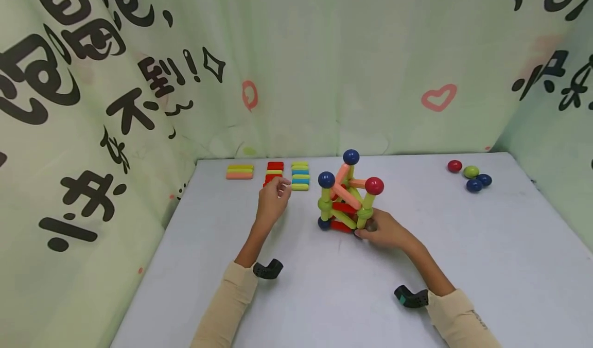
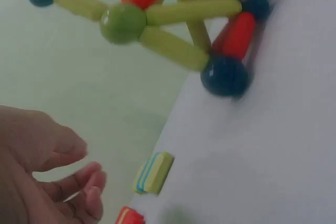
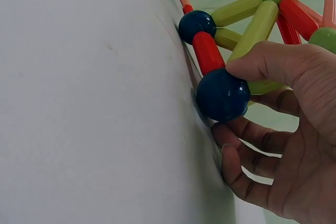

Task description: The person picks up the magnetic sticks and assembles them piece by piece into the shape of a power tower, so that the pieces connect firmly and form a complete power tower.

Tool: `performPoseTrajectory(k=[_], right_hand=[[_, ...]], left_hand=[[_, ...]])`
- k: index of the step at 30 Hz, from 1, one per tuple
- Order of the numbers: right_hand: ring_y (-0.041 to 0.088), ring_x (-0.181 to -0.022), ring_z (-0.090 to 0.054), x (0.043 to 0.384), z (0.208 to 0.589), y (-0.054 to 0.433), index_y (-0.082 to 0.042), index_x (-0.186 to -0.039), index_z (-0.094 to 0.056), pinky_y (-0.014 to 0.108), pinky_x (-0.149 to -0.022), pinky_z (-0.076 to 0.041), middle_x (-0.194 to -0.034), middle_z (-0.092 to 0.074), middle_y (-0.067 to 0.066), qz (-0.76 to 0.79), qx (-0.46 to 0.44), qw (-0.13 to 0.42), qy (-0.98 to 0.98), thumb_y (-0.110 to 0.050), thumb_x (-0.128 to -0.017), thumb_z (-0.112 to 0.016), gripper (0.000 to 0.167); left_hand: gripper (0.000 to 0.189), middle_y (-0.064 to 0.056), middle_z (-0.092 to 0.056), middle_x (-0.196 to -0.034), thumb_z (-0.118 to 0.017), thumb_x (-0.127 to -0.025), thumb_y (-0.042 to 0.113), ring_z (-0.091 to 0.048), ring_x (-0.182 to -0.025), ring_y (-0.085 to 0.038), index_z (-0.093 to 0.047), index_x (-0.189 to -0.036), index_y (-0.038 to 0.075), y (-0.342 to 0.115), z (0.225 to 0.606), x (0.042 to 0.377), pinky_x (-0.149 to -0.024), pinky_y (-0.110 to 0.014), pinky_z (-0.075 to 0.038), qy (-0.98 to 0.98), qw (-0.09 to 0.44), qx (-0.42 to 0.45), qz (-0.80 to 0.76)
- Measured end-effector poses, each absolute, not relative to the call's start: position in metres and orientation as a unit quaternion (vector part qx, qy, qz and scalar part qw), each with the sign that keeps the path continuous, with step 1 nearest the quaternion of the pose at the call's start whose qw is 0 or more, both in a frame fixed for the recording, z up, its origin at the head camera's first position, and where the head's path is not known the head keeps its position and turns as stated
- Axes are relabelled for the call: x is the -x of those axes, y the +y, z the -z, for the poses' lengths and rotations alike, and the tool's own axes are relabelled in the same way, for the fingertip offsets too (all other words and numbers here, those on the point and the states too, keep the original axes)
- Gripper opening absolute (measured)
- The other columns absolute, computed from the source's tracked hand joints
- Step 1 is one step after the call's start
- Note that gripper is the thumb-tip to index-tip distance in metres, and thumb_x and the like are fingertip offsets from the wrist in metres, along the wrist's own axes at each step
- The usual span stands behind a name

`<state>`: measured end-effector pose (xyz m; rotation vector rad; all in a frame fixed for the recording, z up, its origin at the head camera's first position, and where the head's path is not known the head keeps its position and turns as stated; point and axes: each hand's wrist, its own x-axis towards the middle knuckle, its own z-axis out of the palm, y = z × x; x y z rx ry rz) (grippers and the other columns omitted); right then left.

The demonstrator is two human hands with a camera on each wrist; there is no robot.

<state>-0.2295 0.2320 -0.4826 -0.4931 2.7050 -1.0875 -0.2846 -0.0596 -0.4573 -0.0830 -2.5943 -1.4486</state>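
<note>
A ball-and-rod toy structure (image 1: 344, 204) of red, yellow-green and orange rods with blue, green and red balls stands on the table. My right hand (image 1: 386, 228) grips its lower right corner. In the right wrist view, the thumb lies at a dark blue ball (image 3: 223, 95) and a yellow-green rod, with fingers curled around the far side and below. My left hand (image 1: 274, 198) is left of the structure, over the stack of red and yellow-green rods (image 1: 275, 166), which it partly hides. In the left wrist view its thumb and loosely bent fingers hold nothing.
Left of the left hand lie yellow and orange rods (image 1: 240, 172). Yellow-green and blue rods (image 1: 300, 176) lie between that hand and the structure. Loose balls (image 1: 471, 172) in red, green and blue sit at the back right. A printed curtain (image 1: 296, 80) hangs behind the white table (image 1: 324, 296).
</note>
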Motion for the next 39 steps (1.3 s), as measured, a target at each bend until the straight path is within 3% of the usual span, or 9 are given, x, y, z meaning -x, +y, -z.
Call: performPoseTrajectory(k=[7, 11, 18, 25, 28, 35, 39], right_hand=[[0.025, -0.095, -0.056, 0.235, 0.480, 0.237, 0.004, -0.120, -0.051, 0.046, -0.086, -0.054, -0.106, -0.063, 0.015, 0.374, 0.157, 0.136, 0.904, -0.019, -0.086, -0.070, 0.045], [0.025, -0.094, -0.054, 0.239, 0.477, 0.235, 0.003, -0.119, -0.051, 0.044, -0.085, -0.053, -0.105, -0.061, 0.014, 0.374, 0.146, 0.158, 0.902, -0.023, -0.085, -0.072, 0.048], [0.022, -0.087, -0.053, 0.239, 0.477, 0.233, 0.000, -0.111, -0.054, 0.033, -0.076, -0.049, -0.094, -0.059, 0.008, 0.382, 0.135, 0.159, 0.900, -0.030, -0.083, -0.077, 0.047], [0.021, -0.089, -0.053, 0.239, 0.477, 0.231, -0.001, -0.114, -0.052, 0.033, -0.077, -0.049, -0.094, -0.058, 0.008, 0.387, 0.143, 0.147, 0.899, -0.027, -0.084, -0.077, 0.047], [0.021, -0.090, -0.053, 0.238, 0.478, 0.231, 0.000, -0.117, -0.051, 0.032, -0.077, -0.049, -0.096, -0.058, 0.008, 0.390, 0.150, 0.143, 0.897, -0.025, -0.084, -0.076, 0.048], [0.021, -0.092, -0.053, 0.236, 0.479, 0.231, -0.001, -0.120, -0.051, 0.036, -0.082, -0.050, -0.099, -0.059, 0.009, 0.391, 0.156, 0.135, 0.897, -0.025, -0.085, -0.075, 0.049], [0.021, -0.092, -0.053, 0.236, 0.480, 0.231, -0.001, -0.121, -0.051, 0.038, -0.084, -0.051, -0.099, -0.059, 0.009, 0.390, 0.161, 0.129, 0.897, -0.025, -0.086, -0.075, 0.049]], left_hand=[[0.035, -0.015, -0.051, -0.121, -0.065, -0.094, 0.016, -0.053, -0.107, -0.026, -0.061, -0.129, 0.017, -0.056, 0.478, 0.313, -0.083, -0.036, -0.056, -0.940, 0.016, 0.025, 0.340], [0.040, -0.014, -0.044, -0.126, -0.066, -0.094, 0.016, -0.047, -0.113, -0.026, -0.060, -0.133, 0.021, -0.046, 0.484, 0.319, -0.084, -0.036, -0.055, -0.955, 0.003, 0.028, 0.296], [0.032, -0.011, -0.043, -0.118, -0.071, -0.090, 0.017, -0.043, -0.110, -0.023, -0.064, -0.121, 0.017, -0.035, 0.489, 0.323, -0.079, -0.032, -0.053, -0.974, 0.013, 0.043, 0.221], [0.028, -0.007, -0.062, -0.111, -0.074, -0.087, 0.023, -0.056, -0.102, -0.019, -0.062, -0.110, 0.012, -0.033, 0.487, 0.323, -0.083, -0.029, -0.056, -0.987, 0.019, 0.086, 0.137], [0.030, -0.007, -0.065, -0.107, -0.073, -0.088, 0.023, -0.060, -0.097, -0.019, -0.063, -0.113, 0.009, -0.032, 0.479, 0.318, -0.085, -0.030, -0.056, -0.975, 0.015, 0.076, 0.209], [0.036, -0.011, -0.068, -0.106, -0.067, -0.093, 0.030, -0.064, -0.092, -0.021, -0.064, -0.121, 0.007, -0.027, 0.419, 0.299, -0.089, -0.039, -0.055, -0.770, -0.039, 0.059, 0.634], [0.030, -0.013, -0.070, -0.110, -0.065, -0.095, 0.028, -0.064, -0.087, -0.017, -0.059, -0.118, 0.011, -0.020, 0.391, 0.288, -0.082, -0.031, -0.054, -0.664, -0.075, 0.059, 0.742]])
